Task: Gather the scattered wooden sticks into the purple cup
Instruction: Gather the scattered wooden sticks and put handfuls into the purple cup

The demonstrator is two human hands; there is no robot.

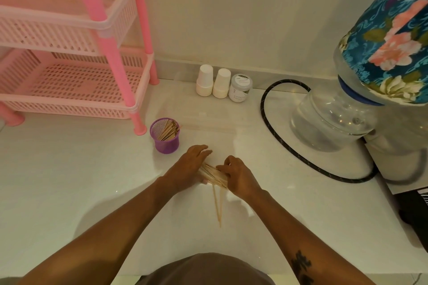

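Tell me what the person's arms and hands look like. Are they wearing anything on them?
Both arms are bare, with no sleeves, gloves, watch or bracelets to see. The right forearm has a dark tattoo near the bottom of the picture. The left hand and right hand show no rings that I can make out. A brownish-grey top covers the body.

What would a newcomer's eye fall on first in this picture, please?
Probably the two hands at centre: the left hand and right hand press a bundle of wooden sticks together on the white counter. Next, the purple mesh cup beyond them, partly filled with sticks, and the pink plastic rack at far left.
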